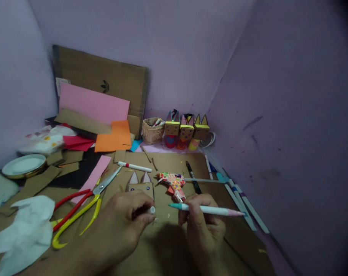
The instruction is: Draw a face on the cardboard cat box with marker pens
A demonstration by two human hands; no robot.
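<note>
Fingers [191, 203] of your right hand [204, 226] are closed around a pen [208, 209], pinching it near its teal tip, with the barrel lying almost level, the pink end pointing right and the tip aimed left toward your other hand. Your left hand [122, 222] is curled shut on a white-tipped piece [151, 209] that pokes out between thumb and forefinger; what it is, you can't tell from here. That hand sits on the near edge of the cardboard cat face [141, 188], whose two pale ears point to the far side, on the cardboard-covered counter [168, 245]. Watch the glue gun [174, 183]: it lies just beyond your right knuckles, nozzle side near the cat face, and a nudge from the wrist could drag it onto the piece. The teal tip is bare and close to your left fingers, so a small slip could mark your skin or the brown card. Your left palm covers the lower half of the face, so anything fresh there could smear. Scissors [84, 207] with red and yellow handles lie by your left wrist, blades pointing far, easy to bump. Loose markers [243, 205] line the right edge and could roll if the sheet shifts. Three finished figures [187, 132] stand by the far wall, well clear.
</note>
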